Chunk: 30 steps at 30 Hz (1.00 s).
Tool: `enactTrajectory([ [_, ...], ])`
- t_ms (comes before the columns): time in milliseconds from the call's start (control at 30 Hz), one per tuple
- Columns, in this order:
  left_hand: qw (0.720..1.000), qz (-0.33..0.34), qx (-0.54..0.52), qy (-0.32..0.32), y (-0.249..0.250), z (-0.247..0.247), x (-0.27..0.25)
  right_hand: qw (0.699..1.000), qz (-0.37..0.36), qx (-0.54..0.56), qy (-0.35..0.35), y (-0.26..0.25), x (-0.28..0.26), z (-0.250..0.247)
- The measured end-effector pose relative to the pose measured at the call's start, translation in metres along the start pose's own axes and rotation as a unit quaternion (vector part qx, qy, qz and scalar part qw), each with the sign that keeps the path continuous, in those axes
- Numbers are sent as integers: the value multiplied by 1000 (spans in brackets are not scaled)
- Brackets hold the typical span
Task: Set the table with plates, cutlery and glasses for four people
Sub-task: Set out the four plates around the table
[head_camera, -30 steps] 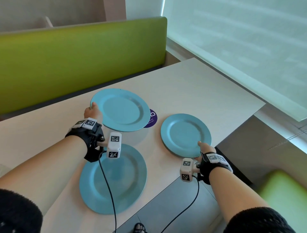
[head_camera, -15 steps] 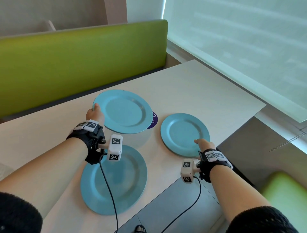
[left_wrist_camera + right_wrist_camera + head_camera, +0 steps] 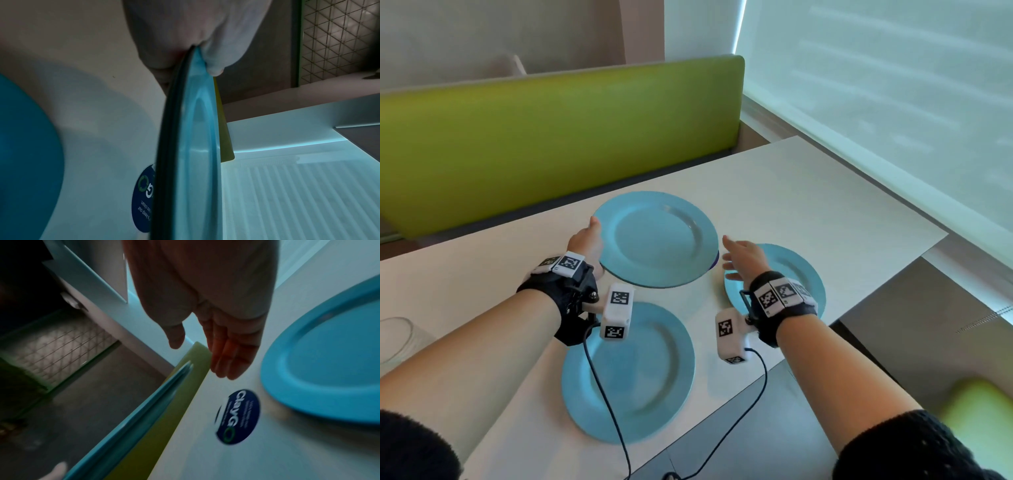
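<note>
1. The left hand (image 3: 585, 245) pinches the left rim of a round, smooth blue plate (image 3: 658, 238) in the middle of the head view. In the left wrist view the thumb (image 3: 218, 53) presses on the glossy upper face and the other fingers (image 3: 156, 55) curl under the dark edge, so the plate (image 3: 195, 146) is seen edge-on.
2. This held plate is lifted clear of the table (image 3: 808, 205), a flat, matte, off-white slab; its near edge hangs over a round dark blue sticker (image 3: 236, 417) with white lettering.
3. The right hand (image 3: 744, 257) hovers right of centre in the head view, holding nothing. Its fingers (image 3: 230, 356) are straight and pressed together, the thumb (image 3: 174, 335) set apart, palm turned toward the held plate.
4. A second blue plate (image 3: 804, 277), the same round, rimmed shape, lies flat on the table under the right wrist, near the table's right edge; part of it is hidden by the hand and wristband.
5. A third blue plate (image 3: 640, 373) lies flat at lower centre of the head view, close to the table's near edge, with a shallow well and broad rim.
6. A clear, rounded glass (image 3: 400, 339) shows at the left edge of the head view, blurred.
7. A bench back (image 3: 551, 137) in smooth lime-green upholstery fills the upper left; a pale, faintly ribbed roller blind (image 3: 893, 102) fills the upper right.
8. Both wrists wear black bands with white blocks bearing square black-and-white markers, and thin black cables trail down.
</note>
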<state>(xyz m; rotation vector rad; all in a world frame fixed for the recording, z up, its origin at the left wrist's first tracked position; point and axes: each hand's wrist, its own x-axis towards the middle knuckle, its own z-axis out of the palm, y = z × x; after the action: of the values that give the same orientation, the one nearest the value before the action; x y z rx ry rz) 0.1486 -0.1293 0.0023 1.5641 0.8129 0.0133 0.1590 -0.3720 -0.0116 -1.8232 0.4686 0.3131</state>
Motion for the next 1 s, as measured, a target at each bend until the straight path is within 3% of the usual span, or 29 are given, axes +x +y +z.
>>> enactTrajectory([
  [67,1000,-13,-20,-3,0,-7,1,999,-37,-2,-12,-11,-5,25],
  [133,998,-41,-49,14,-1,-19,4,998,-63,-22,20,-14,-5,44],
  [300,991,-66,-111,35,-4,-50,13,997,-50,-47,18,-21,-2,80],
  [433,989,-56,-136,15,0,-75,22,998,-47,-32,31,-36,-7,104],
  [567,994,-48,-101,5,6,-103,41,998,-56,-36,19,-50,-3,132],
  [733,986,-52,-111,115,14,-147,66,997,-20,-48,-65,-67,3,157],
  [900,983,-38,-45,172,23,-175,82,1000,-1,3,-30,-44,35,144],
  [1000,967,-52,-78,239,24,-190,80,1000,28,10,-1,-15,48,140],
])
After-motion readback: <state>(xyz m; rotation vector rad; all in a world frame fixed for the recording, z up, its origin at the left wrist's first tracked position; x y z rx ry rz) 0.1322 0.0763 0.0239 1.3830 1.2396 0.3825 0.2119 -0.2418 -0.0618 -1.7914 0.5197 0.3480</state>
